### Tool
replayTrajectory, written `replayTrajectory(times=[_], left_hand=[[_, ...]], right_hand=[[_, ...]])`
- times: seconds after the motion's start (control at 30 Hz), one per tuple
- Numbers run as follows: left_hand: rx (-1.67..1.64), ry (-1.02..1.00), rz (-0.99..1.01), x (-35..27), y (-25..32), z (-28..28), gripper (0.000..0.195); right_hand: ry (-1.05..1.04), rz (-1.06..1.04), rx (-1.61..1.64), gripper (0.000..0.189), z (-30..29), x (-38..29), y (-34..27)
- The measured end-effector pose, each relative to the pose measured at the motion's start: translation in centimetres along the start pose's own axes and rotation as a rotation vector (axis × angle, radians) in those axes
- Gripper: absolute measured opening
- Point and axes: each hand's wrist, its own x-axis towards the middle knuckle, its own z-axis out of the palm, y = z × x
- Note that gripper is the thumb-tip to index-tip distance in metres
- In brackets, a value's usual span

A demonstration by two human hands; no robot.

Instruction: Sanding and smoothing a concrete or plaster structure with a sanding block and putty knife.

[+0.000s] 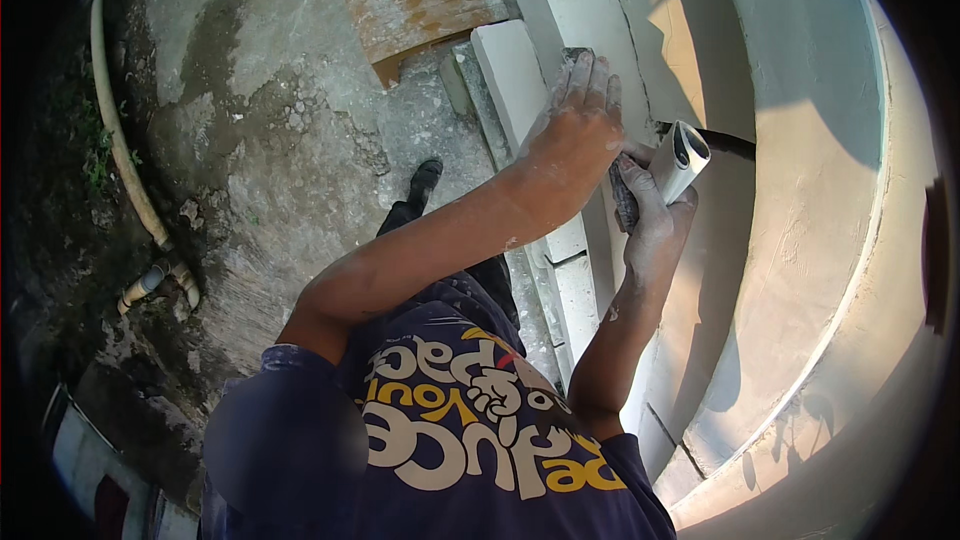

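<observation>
My left hand, dusted white, lies palm down with its fingers over the dark, dust-covered end of a hand tool, against the pale stepped masonry ledge. Just below it, my right hand grips a dark, dusty piece with its thumb on top. Whether both dark parts belong to one long tool cannot be told, as my left hand and wrist cover the middle. A short white tube with a dark inside stands at my right hand; its lower end is hidden.
A paint-spattered wooden platform stands at the top. A smooth plastered wall curves along the right, with a dark pipe or cable beside it. Rough concrete ground and a plastic pipe lie left. My shod foot is below the ledge.
</observation>
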Motion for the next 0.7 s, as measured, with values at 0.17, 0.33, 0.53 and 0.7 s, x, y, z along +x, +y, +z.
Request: replayTrajectory(times=[0.17, 0.33, 0.53, 0.7], left_hand=[[-0.191, 0.023, 0.029, 0.5, -1.1, -1.1, 0.058], [-0.120, -0.086, 0.031, 1.2, -1.0, -0.2, 0.056], [-0.047, 0.016, 0.104, -2.0, -1.9, 0.9, 0.053], [-0.370, -0.217, -0.026, -8.7, -4.1, -1.1, 0.046]], right_hand=[[0.028, -0.051, 0.027, 0.026, 0.4, 0.6, -1.5], [0.041, 0.005, -0.078, 0.024, -0.2, 1.1, -2.4], [-0.034, -0.042, -0.148, 0.028, -0.7, -2.3, 2.6], [0.113, 0.027, -0.274, 0.038, -5.4, -6.4, 7.1]])
